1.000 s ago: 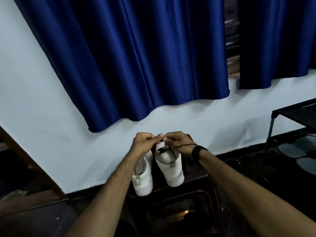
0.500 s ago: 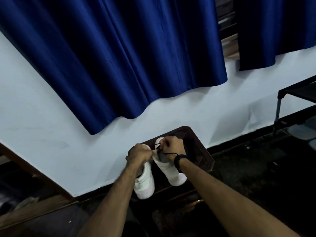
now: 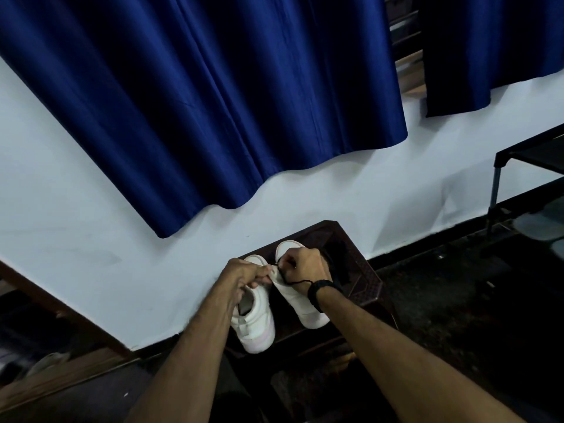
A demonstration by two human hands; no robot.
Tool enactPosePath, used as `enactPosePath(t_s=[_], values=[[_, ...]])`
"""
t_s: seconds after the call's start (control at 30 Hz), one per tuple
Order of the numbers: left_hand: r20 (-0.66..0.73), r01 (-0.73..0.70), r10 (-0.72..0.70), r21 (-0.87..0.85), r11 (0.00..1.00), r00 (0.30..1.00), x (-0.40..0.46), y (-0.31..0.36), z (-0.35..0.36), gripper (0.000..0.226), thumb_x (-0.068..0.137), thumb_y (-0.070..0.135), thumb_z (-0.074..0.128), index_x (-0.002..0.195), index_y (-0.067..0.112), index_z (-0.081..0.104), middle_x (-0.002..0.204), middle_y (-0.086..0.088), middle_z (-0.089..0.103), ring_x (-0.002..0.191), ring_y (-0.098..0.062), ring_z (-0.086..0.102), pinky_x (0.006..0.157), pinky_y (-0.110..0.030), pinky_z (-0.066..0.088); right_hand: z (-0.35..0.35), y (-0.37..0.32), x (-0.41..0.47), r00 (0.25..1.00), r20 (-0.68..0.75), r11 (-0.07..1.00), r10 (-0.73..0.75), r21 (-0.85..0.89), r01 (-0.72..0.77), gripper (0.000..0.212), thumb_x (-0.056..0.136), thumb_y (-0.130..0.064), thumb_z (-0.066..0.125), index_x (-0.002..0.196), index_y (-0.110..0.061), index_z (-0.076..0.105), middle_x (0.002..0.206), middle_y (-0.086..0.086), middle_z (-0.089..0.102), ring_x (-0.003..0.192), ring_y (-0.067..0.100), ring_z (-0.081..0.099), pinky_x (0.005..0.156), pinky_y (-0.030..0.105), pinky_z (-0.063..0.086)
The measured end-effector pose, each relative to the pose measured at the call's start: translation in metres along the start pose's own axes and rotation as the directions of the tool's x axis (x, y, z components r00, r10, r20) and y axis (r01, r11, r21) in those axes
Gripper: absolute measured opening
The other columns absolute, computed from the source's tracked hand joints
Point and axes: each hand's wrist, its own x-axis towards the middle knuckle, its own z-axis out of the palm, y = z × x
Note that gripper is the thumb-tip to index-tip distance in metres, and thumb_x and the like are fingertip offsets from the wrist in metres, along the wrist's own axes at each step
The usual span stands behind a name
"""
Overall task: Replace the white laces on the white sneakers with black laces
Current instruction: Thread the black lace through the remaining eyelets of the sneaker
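Note:
Two white sneakers stand side by side on a dark brown stool (image 3: 364, 280) against the wall. The left sneaker (image 3: 254, 323) has a pinkish toe and points toward me. The right sneaker (image 3: 300, 303) lies partly under my right hand. My right hand (image 3: 305, 267) pinches a thin black lace (image 3: 294, 282) over the right sneaker's upper part; the lace loops down toward my wrist. My left hand (image 3: 244, 274) has its fingers curled and pinches at the same spot, next to my right hand's fingertips. What exactly the left fingers hold is hidden.
A white wall with dark blue curtains (image 3: 213, 102) rises behind the stool. A black metal rack (image 3: 531, 178) with shoes stands at the right. The floor is dark. A wooden frame (image 3: 61, 312) runs along the lower left.
Both hands have come down from in front of the wall onto the sneakers. The camera has tilted, so the stool's top now shows behind the shoes.

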Motion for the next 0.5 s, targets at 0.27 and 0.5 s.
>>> enactPosePath(t_s=[0.27,0.5], values=[[-0.019,-0.002,0.001,-0.053,0.999,1.0,0.0,-0.002,0.001,0.019,0.081,0.022,0.079,0.074,0.008,0.069,0.056,0.001,0.068,0.037,-0.003,0.038,0.04,-0.016,0.031,0.001,0.002,-0.003,0.993,0.043,0.983,-0.112,-0.141,0.117,0.02,0.082,-0.033,0.055,0.085,-0.019,0.069,0.09,0.008,0.068,0.092,0.029,0.061,0.071,0.031,0.049],[-0.02,-0.086,0.085,-0.064,0.994,0.996,0.002,-0.008,0.001,0.018,0.084,0.022,0.077,0.083,0.005,0.074,0.055,0.004,0.065,0.051,-0.007,0.043,0.041,-0.012,0.035,0.007,0.002,-0.006,0.991,0.006,0.967,-0.132,-0.219,0.13,0.028,0.087,-0.042,0.048,0.094,-0.022,0.066,0.097,0.008,0.068,0.103,0.03,0.057,0.084,0.036,0.049]])
